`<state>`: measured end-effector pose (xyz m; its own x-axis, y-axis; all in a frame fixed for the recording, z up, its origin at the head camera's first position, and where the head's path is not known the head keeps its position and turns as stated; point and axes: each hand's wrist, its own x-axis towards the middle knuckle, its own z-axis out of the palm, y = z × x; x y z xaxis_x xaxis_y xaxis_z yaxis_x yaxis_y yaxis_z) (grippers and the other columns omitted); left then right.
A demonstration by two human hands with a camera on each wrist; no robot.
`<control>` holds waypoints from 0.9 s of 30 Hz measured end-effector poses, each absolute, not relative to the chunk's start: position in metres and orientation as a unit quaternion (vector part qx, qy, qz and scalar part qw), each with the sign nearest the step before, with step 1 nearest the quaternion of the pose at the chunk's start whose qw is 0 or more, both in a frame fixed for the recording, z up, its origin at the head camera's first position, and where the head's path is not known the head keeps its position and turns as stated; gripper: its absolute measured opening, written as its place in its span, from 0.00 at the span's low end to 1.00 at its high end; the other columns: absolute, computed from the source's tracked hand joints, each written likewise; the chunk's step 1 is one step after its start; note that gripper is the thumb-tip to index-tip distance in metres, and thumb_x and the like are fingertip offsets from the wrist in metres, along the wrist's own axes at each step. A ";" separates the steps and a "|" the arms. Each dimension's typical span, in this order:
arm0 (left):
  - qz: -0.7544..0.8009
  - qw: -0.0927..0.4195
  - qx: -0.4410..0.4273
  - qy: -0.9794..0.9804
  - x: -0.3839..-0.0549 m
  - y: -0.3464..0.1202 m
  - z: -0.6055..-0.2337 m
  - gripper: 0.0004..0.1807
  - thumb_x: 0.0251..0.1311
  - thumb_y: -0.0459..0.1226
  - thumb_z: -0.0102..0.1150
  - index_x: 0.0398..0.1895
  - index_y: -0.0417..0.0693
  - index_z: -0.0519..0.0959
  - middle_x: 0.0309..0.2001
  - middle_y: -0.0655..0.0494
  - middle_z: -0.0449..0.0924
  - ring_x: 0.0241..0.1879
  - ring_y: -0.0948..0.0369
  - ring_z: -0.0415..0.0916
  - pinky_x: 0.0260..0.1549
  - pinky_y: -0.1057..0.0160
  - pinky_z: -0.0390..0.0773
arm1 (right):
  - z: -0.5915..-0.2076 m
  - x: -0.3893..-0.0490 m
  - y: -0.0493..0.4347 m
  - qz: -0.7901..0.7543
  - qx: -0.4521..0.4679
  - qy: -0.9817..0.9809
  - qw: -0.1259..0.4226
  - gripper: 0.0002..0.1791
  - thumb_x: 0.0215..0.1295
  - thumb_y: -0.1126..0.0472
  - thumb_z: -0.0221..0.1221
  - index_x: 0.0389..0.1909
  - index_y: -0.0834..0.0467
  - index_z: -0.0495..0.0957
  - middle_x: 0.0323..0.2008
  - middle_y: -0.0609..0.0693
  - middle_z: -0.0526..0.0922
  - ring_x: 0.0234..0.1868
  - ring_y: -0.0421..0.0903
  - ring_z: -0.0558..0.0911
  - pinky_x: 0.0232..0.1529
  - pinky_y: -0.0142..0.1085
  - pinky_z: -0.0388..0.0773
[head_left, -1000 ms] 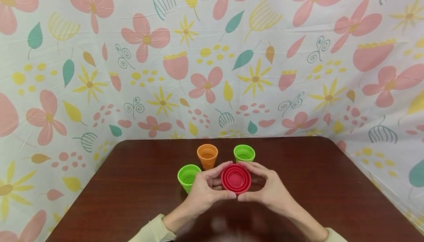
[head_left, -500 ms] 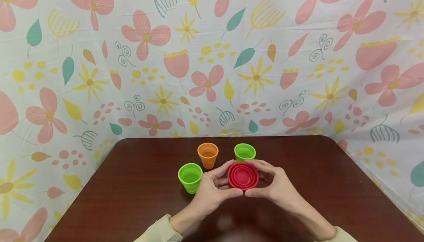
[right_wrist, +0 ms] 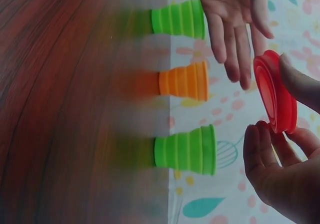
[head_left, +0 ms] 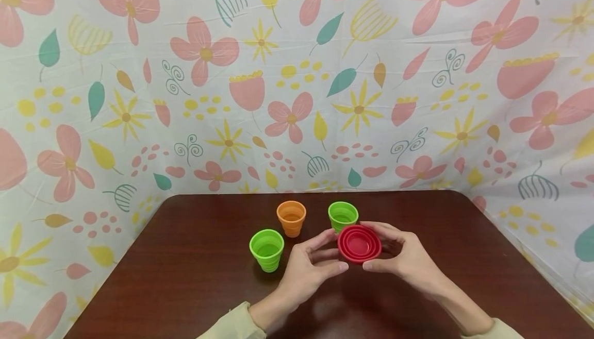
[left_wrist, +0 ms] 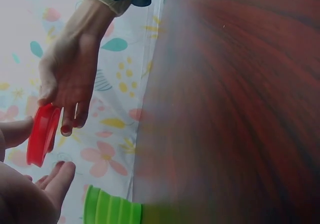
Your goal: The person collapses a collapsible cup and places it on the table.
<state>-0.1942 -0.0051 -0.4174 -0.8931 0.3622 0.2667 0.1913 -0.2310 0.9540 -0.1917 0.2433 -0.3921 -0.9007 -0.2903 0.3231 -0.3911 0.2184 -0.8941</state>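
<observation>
A red collapsible cup (head_left: 359, 244), folded down into flat rings, is held above the table between the thumb and fingers of my right hand (head_left: 413, 261). Its ringed inside faces the head camera. My left hand (head_left: 306, 267) is spread just left of the cup, thumb and fingers parted and holding nothing. In the right wrist view the left hand (right_wrist: 235, 23) hangs apart from the red cup (right_wrist: 275, 91). Behind the hands stand an orange cup (head_left: 291, 219), a green cup (head_left: 267, 250) at the left and another green cup (head_left: 343, 215) at the right, all unfolded and upright.
The dark brown wooden table (head_left: 185, 277) reaches back to a white cloth (head_left: 297, 71) printed with flowers and leaves. The red cup and right hand slightly overlap the right green cup in the head view.
Both hands have shifted right with the red cup. My left hand has let go of the cup and now sits a little away from it, while the right hand keeps hold.
</observation>
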 end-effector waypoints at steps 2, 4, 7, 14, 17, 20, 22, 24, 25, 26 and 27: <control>0.750 0.053 0.221 0.621 -0.194 -0.002 -0.419 0.36 0.60 0.26 0.74 0.73 0.41 0.75 0.66 0.47 0.80 0.58 0.49 0.84 0.50 0.60 0.86 | -0.393 -0.191 0.248 0.582 0.211 -0.784 0.043 0.37 0.56 0.66 0.78 0.69 0.57 0.78 0.65 0.55 0.80 0.57 0.52 0.85 0.54 0.38 0.85; 0.748 0.052 0.219 0.624 -0.194 0.002 -0.420 0.36 0.60 0.26 0.74 0.73 0.40 0.75 0.65 0.48 0.80 0.57 0.50 0.84 0.49 0.61 0.86 | -0.394 -0.191 0.252 0.579 0.204 -0.788 0.043 0.37 0.57 0.65 0.78 0.69 0.56 0.78 0.65 0.55 0.80 0.56 0.51 0.85 0.53 0.38 0.86; 0.745 0.058 0.214 0.630 -0.195 0.009 -0.423 0.36 0.59 0.27 0.74 0.73 0.39 0.74 0.65 0.50 0.81 0.56 0.52 0.84 0.48 0.62 0.87 | -0.396 -0.191 0.258 0.573 0.195 -0.795 0.042 0.38 0.57 0.65 0.78 0.70 0.56 0.78 0.65 0.56 0.80 0.56 0.51 0.85 0.51 0.38 0.86; 0.730 0.078 0.204 0.648 -0.202 0.024 -0.430 0.36 0.58 0.29 0.76 0.72 0.42 0.76 0.62 0.52 0.83 0.56 0.54 0.85 0.47 0.64 0.87 | -0.401 -0.195 0.276 0.572 0.179 -0.800 0.029 0.39 0.56 0.65 0.78 0.71 0.56 0.77 0.66 0.60 0.78 0.54 0.50 0.86 0.48 0.39 0.87; 0.719 0.079 0.198 0.661 -0.205 0.029 -0.433 0.35 0.58 0.29 0.76 0.71 0.43 0.77 0.60 0.54 0.84 0.54 0.55 0.85 0.46 0.66 0.86 | -0.404 -0.198 0.283 0.570 0.165 -0.804 0.018 0.39 0.56 0.64 0.78 0.71 0.58 0.76 0.66 0.60 0.79 0.53 0.51 0.86 0.48 0.39 0.88; 0.706 0.078 0.194 0.677 -0.208 0.034 -0.437 0.35 0.58 0.30 0.77 0.70 0.44 0.78 0.58 0.57 0.85 0.54 0.55 0.85 0.46 0.67 0.86 | -0.407 -0.201 0.290 0.566 0.153 -0.810 0.009 0.40 0.56 0.63 0.78 0.71 0.59 0.76 0.64 0.60 0.81 0.52 0.52 0.86 0.48 0.39 0.88; 0.695 0.077 0.195 0.687 -0.210 0.038 -0.439 0.35 0.58 0.30 0.77 0.71 0.44 0.78 0.57 0.58 0.85 0.54 0.54 0.85 0.46 0.67 0.86 | -0.410 -0.203 0.294 0.565 0.151 -0.811 0.001 0.40 0.57 0.63 0.78 0.71 0.61 0.75 0.62 0.61 0.82 0.51 0.52 0.86 0.47 0.39 0.88; 0.686 0.080 0.196 0.696 -0.213 0.041 -0.441 0.35 0.58 0.31 0.78 0.71 0.44 0.78 0.56 0.59 0.86 0.54 0.53 0.85 0.46 0.68 0.85 | -0.412 -0.205 0.298 0.562 0.147 -0.814 -0.008 0.40 0.57 0.63 0.78 0.72 0.62 0.74 0.60 0.61 0.83 0.50 0.52 0.86 0.47 0.40 0.88; 0.680 0.080 0.198 0.701 -0.214 0.043 -0.441 0.36 0.58 0.31 0.78 0.71 0.44 0.78 0.56 0.59 0.86 0.54 0.54 0.86 0.47 0.68 0.85 | -0.413 -0.206 0.300 0.562 0.145 -0.814 -0.013 0.41 0.57 0.62 0.77 0.72 0.63 0.74 0.59 0.61 0.84 0.50 0.53 0.86 0.46 0.40 0.88; 0.675 0.079 0.200 0.706 -0.215 0.045 -0.442 0.36 0.57 0.31 0.78 0.71 0.44 0.78 0.55 0.59 0.86 0.53 0.54 0.86 0.47 0.68 0.85 | -0.413 -0.208 0.301 0.563 0.142 -0.814 -0.019 0.41 0.58 0.62 0.77 0.72 0.63 0.73 0.59 0.61 0.84 0.50 0.53 0.86 0.47 0.40 0.88; 0.668 0.077 0.202 0.712 -0.217 0.046 -0.442 0.36 0.57 0.31 0.78 0.71 0.44 0.78 0.55 0.59 0.86 0.53 0.56 0.86 0.47 0.68 0.85 | -0.414 -0.209 0.303 0.564 0.139 -0.814 -0.024 0.41 0.58 0.62 0.77 0.73 0.64 0.73 0.59 0.62 0.84 0.50 0.53 0.86 0.47 0.40 0.88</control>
